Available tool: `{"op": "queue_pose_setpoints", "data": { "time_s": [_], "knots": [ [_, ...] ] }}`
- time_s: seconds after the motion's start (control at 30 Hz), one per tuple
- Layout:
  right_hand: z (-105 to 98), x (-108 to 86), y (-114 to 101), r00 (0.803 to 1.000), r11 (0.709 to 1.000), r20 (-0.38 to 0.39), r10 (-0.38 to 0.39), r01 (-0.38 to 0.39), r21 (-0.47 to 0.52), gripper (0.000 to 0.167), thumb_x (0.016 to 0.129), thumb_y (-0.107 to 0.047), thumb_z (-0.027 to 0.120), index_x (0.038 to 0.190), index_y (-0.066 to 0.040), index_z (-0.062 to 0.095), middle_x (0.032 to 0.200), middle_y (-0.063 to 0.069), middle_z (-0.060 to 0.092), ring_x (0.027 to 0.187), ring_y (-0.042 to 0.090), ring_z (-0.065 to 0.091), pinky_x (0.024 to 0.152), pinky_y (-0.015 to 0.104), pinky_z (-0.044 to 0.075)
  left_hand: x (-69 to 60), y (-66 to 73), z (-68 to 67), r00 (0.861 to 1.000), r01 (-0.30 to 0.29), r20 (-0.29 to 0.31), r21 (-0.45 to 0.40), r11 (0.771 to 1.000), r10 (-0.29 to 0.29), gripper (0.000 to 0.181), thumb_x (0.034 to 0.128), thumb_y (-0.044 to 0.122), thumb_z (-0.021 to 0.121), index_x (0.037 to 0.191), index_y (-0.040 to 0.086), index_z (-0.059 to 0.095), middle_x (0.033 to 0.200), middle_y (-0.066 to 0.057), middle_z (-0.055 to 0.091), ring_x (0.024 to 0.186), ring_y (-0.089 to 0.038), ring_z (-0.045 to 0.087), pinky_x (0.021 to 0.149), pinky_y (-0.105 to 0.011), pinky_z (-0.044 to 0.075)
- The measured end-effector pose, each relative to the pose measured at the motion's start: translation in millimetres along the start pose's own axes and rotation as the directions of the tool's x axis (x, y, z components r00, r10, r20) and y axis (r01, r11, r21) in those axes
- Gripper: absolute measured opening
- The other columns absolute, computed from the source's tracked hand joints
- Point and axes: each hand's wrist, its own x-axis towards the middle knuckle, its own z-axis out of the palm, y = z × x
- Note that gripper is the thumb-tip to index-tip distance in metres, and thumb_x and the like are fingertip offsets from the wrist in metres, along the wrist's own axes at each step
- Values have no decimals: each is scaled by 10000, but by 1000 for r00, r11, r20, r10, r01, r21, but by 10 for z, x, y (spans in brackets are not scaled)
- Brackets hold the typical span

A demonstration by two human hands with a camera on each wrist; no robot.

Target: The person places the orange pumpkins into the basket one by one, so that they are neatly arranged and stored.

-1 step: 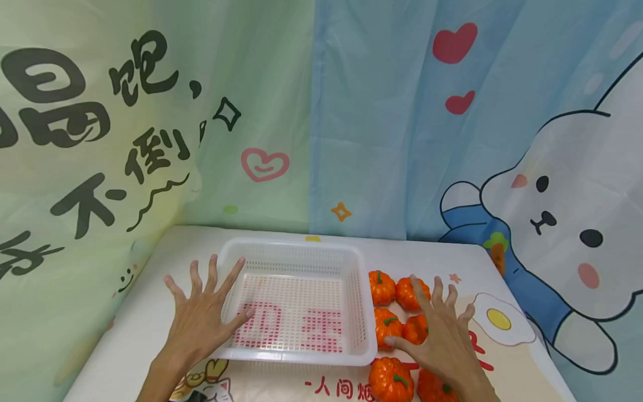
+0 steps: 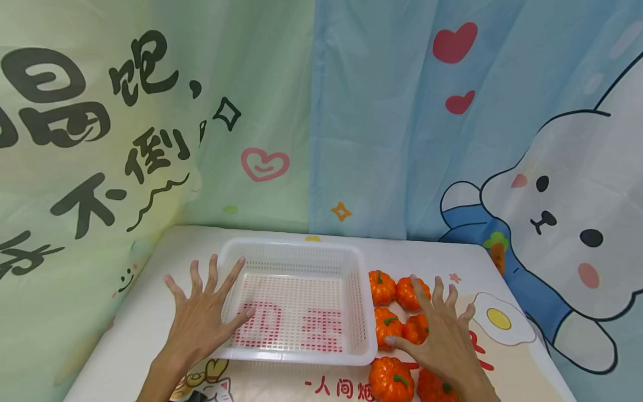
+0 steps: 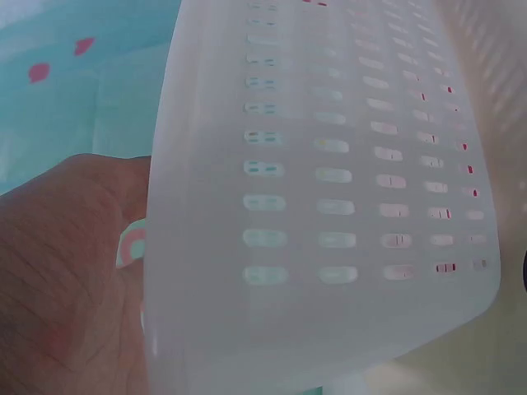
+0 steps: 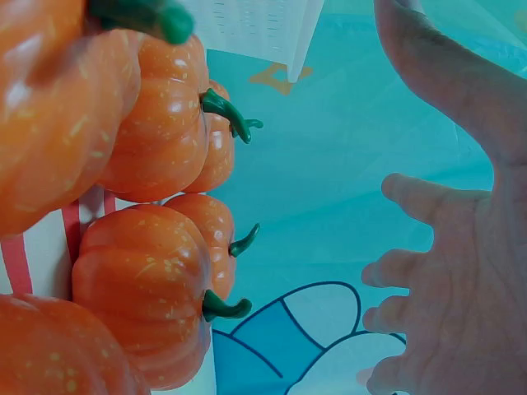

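Observation:
My left hand point(image 2: 198, 324), fingers spread, hovers over the left end of a white perforated plastic basket point(image 2: 296, 356). In the left wrist view the basket wall point(image 3: 202, 321) stands beside that hand point(image 3: 70, 271) and hides its fingers. My right hand point(image 2: 449, 343) is spread above several orange toy pumpkins with green stems, partly covering some. One front pumpkin point(image 2: 392, 381) sits near the basket's right corner. In the right wrist view a gap separates the right hand point(image 4: 461, 271) from the nearest whole pumpkin point(image 4: 148, 288). Neither hand holds anything.
The basket and pumpkins stand on a table point(image 2: 166, 262) with a printed white cover. Behind it hangs a blue and green curtain point(image 2: 361, 139) with cartoon prints. A printed fried egg point(image 2: 502, 321) lies flat at the table's right. Red print shows through the basket floor.

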Motion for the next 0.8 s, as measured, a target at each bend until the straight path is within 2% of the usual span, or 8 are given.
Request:
{"op": "queue_pose_setpoints", "data": {
  "time_s": [0.23, 0.4, 0.47, 0.57, 0.67, 0.73, 0.8],
  "knots": [
    [4, -26, 22, 1000, 1000, -8, -5, 6, 12, 1331, 745, -725, 877, 1760, -203, 193, 1725, 457, 142, 1525, 788, 98, 1097, 991, -4, -7, 6, 9, 1000, 7, 0, -13, 1000, -7, 1029, 902, 757, 683, 1744, 344, 258, 1734, -342, 321, 1563, -708, 239, 1104, -999, 31],
    [1, -9, 24, 1000, 999, -15, -2, 3, 52, 1259, 807, -645, 883, 1760, -199, 193, 1727, 451, 152, 1541, 762, 110, 1113, 974, -7, -35, -8, 20, 999, 50, 10, -82, 995, -50, 988, 977, 594, 732, 1760, 324, 194, 1741, -369, 269, 1572, -693, 234, 1147, -966, 46],
    [-2, -2, 30, 1000, 997, -18, 0, 2, 83, 1180, 861, -558, 879, 1757, -188, 207, 1729, 446, 156, 1549, 752, 101, 1132, 960, 1, -45, -17, 23, 997, 79, 7, -115, 990, -78, 963, 1002, 502, 749, 1762, 291, 198, 1730, -378, 285, 1564, -665, 285, 1165, -942, 122],
    [-20, 18, 33, 1000, 992, -16, 13, -11, 128, 1080, 924, -441, 859, 1753, -163, 226, 1734, 432, 168, 1566, 729, 88, 1183, 921, 39, -57, -25, 21, 990, 136, 0, -174, 975, -139, 900, 1031, 389, 747, 1754, 214, 240, 1689, -377, 366, 1504, -624, 412, 1161, -874, 297],
    [-54, 47, 22, 999, 986, 1, 52, -51, 158, 1017, 962, -398, 832, 1747, -136, 241, 1742, 409, 186, 1594, 685, 95, 1225, 874, 93, -61, -45, 28, 980, 183, -30, -232, 955, -195, 791, 1053, 306, 724, 1712, 104, 336, 1589, -366, 512, 1259, -580, 648, 995, -762, 532],
    [-74, 66, 10, 996, 982, 26, 84, -87, 171, 1001, 980, -408, 813, 1749, -134, 233, 1756, 382, 187, 1616, 648, 99, 1228, 857, 134, -58, -70, 34, 972, 214, -44, -257, 943, -232, 712, 1076, 291, 690, 1673, 45, 391, 1512, -357, 594, 1033, -531, 742, 833, -679, 605],
    [-87, 84, -5, 994, 977, 40, 103, -108, 181, 984, 987, -419, 804, 1743, -121, 250, 1759, 364, 207, 1622, 629, 126, 1214, 850, 182, -54, -101, 40, 963, 245, -45, -262, 933, -266, 653, 1101, 302, 645, 1643, 9, 425, 1418, -356, 661, 801, -455, 746, 664, -596, 599]
  ]
}}
